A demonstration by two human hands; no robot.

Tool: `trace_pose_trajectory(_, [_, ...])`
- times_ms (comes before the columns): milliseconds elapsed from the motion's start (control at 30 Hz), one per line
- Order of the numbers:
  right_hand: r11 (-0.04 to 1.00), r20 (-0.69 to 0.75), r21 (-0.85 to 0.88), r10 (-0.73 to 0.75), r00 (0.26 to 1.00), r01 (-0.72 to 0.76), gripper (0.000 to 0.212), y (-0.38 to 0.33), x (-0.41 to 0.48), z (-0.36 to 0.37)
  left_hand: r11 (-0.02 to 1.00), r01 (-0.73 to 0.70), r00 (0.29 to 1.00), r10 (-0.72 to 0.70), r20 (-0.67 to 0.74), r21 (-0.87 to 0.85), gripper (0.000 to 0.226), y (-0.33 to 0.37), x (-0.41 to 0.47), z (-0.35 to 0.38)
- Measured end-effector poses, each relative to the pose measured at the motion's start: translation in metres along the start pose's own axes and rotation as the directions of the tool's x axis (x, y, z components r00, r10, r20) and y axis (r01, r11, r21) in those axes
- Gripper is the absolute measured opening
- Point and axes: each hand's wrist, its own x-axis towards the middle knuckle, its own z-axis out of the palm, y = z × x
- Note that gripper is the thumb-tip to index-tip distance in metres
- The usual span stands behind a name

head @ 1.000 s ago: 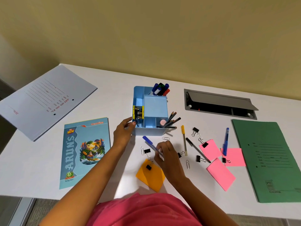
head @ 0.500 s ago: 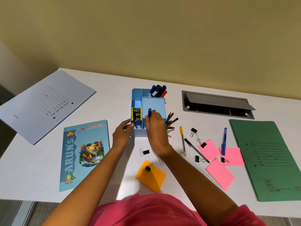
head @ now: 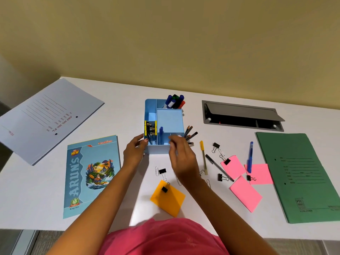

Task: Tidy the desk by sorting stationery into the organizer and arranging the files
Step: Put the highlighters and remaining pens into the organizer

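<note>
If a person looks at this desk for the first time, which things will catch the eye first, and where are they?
The blue organizer at the middle of the desk draws the eye, with the left hand touching its near left corner and the right hand over its near edge. Next come the pink notes to its right and the orange note in front.

Left hand [head: 135, 153] stretched forward, fingers nearly straight; right hand [head: 182, 159] raised, fingers loosely bent, blurred.
</note>
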Motion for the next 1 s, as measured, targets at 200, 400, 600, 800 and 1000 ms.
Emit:
trace_pose_trajectory(200, [0.982,-0.282,-0.141,0.086,0.956,-0.130,0.014,0.069,-0.033,-0.020,1.000,0.010,1.000,-0.010,-0.004,-0.024,0.038,-0.001,0.000,0.001])
trace_pose_trajectory(400, [0.816,-0.231,-0.223,0.488,0.842,-0.534,0.008,0.139,-0.037,-0.018,1.000,0.002,1.000,-0.002,0.002,-0.023,0.039,-0.001,0.000,0.001])
trace_pose_trajectory(600, [0.720,-0.182,-0.292,0.604,0.776,-0.629,0.007,0.145,-0.034,-0.010,0.999,0.020,1.000,-0.020,0.007,-0.038,0.039,-0.001,0.001,0.001])
trace_pose_trajectory(800, [0.808,-0.377,0.082,0.567,0.733,-0.583,0.011,0.097,-0.017,-0.039,0.998,0.020,1.000,-0.020,0.009,-0.059,0.037,-0.001,0.000,0.001])
trace_pose_trajectory(1000, [0.931,-0.537,0.220,0.366,0.760,-0.292,0.003,-0.001,0.012,-0.079,0.997,0.027,1.000,-0.027,0.004,-0.070,0.037,-0.001,0.001,0.002])
